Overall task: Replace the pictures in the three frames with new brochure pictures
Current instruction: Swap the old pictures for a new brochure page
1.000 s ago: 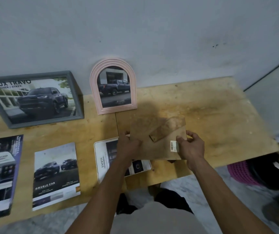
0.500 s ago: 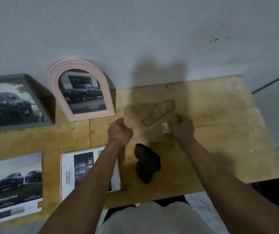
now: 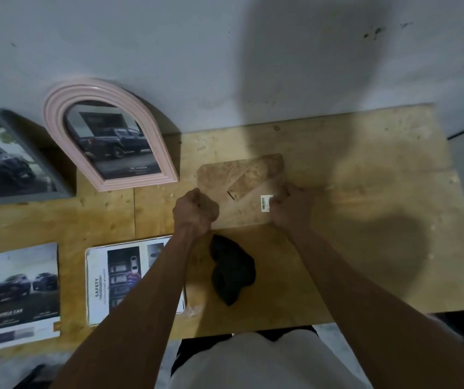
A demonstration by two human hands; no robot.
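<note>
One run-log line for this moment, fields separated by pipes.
left hand grips frame back left edge | right hand grips right edge | frame face-down on table | black cloth nearby

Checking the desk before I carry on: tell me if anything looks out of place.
A crumpled black cloth lies on the table near its front edge, just behind the frame back both hands hold. Nothing else stands out.
</note>
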